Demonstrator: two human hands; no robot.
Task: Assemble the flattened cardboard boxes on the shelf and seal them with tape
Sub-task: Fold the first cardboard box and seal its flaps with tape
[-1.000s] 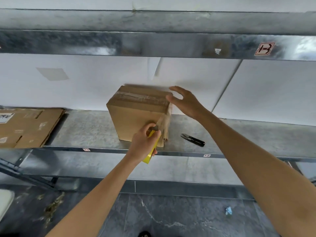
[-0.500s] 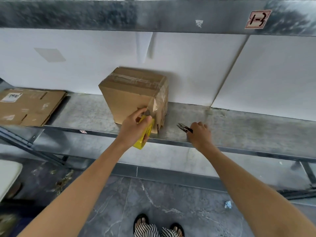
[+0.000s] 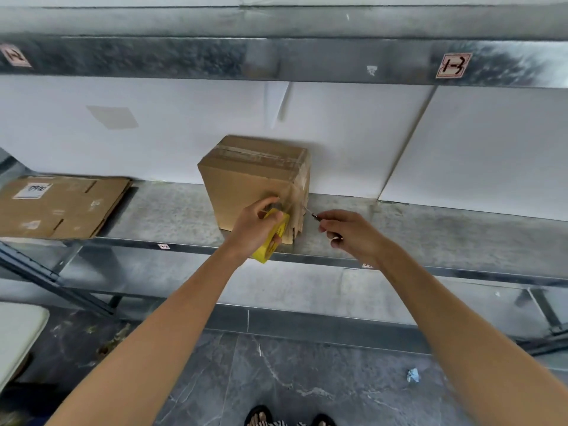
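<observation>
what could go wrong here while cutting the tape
1. The snips in the right hand point at the tape close beside the left hand that holds the tape roll; a slip could nick it.
2. The box stands near the front edge of the shelf; a tug on the tape might drag it off.

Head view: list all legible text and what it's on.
"1-3": pink-framed sticker on the upper grey metal shelf beam.
Blurred, perhaps "1-2": matching sticker at the beam's left end.
Unreadable: white label on flattened brown cardboard; small tag on lower shelf edge; print on yellow tape dispenser.
</observation>
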